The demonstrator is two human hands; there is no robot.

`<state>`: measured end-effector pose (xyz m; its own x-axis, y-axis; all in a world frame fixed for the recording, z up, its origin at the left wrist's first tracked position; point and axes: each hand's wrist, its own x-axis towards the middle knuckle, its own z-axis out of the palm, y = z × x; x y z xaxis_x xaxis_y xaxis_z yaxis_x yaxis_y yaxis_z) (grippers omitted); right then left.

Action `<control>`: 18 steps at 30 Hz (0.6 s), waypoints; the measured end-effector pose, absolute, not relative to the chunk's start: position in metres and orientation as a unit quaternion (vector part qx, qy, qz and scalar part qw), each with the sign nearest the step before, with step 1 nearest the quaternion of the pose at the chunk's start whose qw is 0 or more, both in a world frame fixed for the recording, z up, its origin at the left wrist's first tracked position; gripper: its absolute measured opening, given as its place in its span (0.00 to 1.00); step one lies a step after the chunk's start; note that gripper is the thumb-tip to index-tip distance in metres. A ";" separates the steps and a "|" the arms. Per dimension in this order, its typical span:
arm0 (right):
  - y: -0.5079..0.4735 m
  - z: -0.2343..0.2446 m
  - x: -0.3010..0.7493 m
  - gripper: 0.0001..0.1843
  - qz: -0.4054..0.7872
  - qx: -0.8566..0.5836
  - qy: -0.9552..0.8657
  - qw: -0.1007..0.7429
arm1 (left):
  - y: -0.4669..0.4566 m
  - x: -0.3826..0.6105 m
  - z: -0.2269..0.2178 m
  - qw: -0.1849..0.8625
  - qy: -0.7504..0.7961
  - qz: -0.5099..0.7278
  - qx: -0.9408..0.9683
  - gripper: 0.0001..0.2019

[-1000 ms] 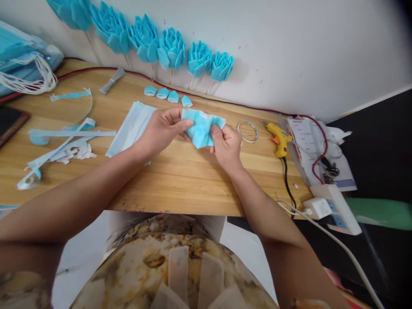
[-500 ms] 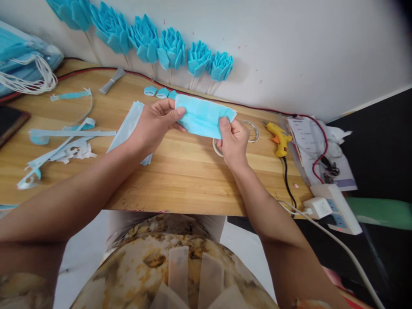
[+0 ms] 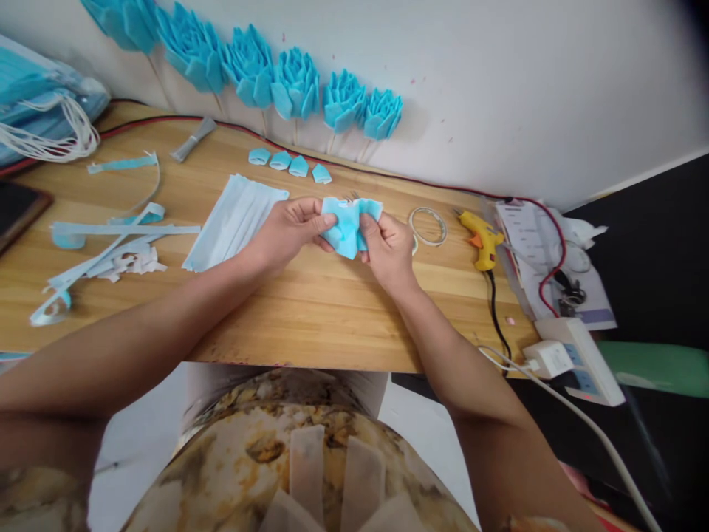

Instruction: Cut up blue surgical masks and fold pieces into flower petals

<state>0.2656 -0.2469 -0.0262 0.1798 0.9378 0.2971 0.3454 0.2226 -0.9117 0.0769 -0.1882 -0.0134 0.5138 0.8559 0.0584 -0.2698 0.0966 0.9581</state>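
Bag [image 3: 41,81]: far left of the desk [image 3: 310,318], blue inside, white loops [image 3: 72,137] over its near side.
Strips [image 3: 166,230]: pale blue, criss-crossed, some curled.
Pleated sheet [image 3: 233,218]: flat on the desk, partly behind the left forearm.
Flowers [image 3: 249,66]: six, blue, on thin sticks in a row against the wall, smaller toward the right.
Folded pieces [image 3: 298,167]: four, small, in a row below the flowers.
Left hand [image 3: 302,225]: pinching the cloth's left side, thumb on top.
Cloth [image 3: 348,227]: light blue, bunched, between both hands, its lower edge drawn to a point.
Right hand [image 3: 391,244]: gripping the cloth's right side.
Ring [image 3: 442,230]: flat, just right of that hand.
Glue gun [image 3: 484,247]: yellow, lying beside papers [image 3: 526,236].
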 end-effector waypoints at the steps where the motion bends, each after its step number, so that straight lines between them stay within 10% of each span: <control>1: -0.247 -0.026 0.266 0.30 0.276 -0.558 -0.572 0.534 | -0.188 0.077 -0.014 0.687 0.273 0.410 0.534 0.14; 18: -0.244 -0.022 0.273 0.30 0.243 -0.583 -0.542 0.555 | -0.182 0.076 -0.018 0.669 0.338 0.459 0.477 0.09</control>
